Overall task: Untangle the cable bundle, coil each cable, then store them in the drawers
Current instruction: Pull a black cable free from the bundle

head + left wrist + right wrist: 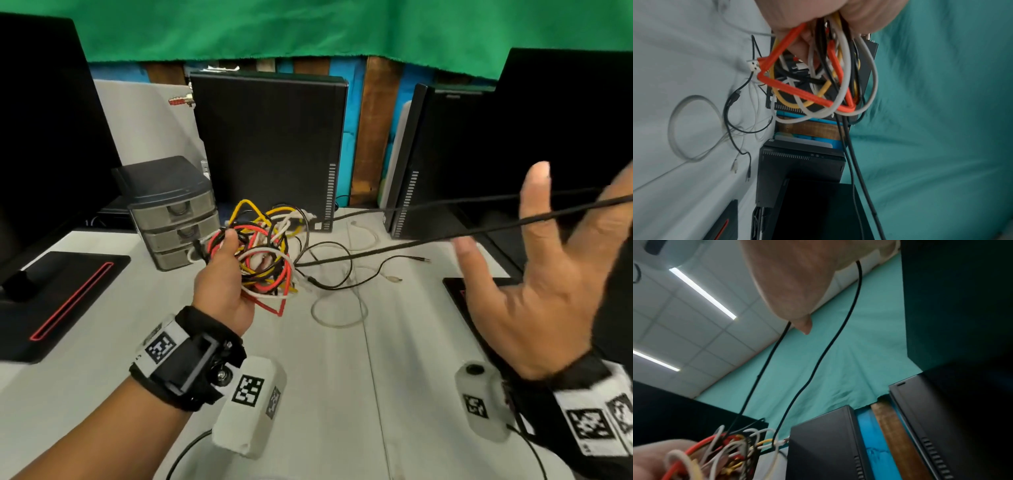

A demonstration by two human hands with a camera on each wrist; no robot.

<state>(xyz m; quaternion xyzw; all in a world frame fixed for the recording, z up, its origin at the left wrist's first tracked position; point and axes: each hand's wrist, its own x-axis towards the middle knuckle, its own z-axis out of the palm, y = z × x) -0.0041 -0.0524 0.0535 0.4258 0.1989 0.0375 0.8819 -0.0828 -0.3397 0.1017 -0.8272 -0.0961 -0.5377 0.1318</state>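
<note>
The left hand curls around the cable bundle, holding it steady. The right hand, fingers spread, has a black cable draped across them, likely to free it.

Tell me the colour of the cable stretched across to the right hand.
Black: the cable shows best in the head view.

Bench: drawers at rear left; two computer cases standing behind centre and right. Cable bundle held above bench in left hand, before the drawers. Loose cables on bench right of bundle. Right hand further right.
</note>
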